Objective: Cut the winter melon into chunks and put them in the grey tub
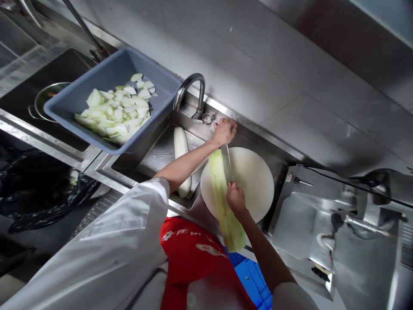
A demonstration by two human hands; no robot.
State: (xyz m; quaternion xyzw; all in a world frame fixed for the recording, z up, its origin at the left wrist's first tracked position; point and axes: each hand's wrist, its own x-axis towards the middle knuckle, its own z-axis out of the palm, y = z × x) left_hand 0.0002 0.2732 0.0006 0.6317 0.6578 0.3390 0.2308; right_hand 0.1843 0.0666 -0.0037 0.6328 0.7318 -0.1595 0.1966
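My right hand (pixel 235 197) is wrapped around the handle of a kitchen knife (pixel 226 163). Its blade points away from me, along the right side of a long, peeled, pale green gourd (pixel 221 198). The gourd lies across a round white cutting board (pixel 254 181), with its near end hanging past the board's edge. My left hand (pixel 225 131) is beyond the gourd's far end, close to the blade tip, fingers curled; whether it touches the blade or holds something is hidden. Other peeled pale gourds (pixel 181 142) lie in the sink beside the board, partly behind my left forearm.
A grey-blue tub (pixel 164 92) with several cut gourd pieces (pixel 119 110) stands left of the curved faucet (pixel 193 79). A metal sink (pixel 155 148) lies under the board. At right is a steel machine (pixel 306 224); at lower left, a black bag-lined bin (pixel 64 211).
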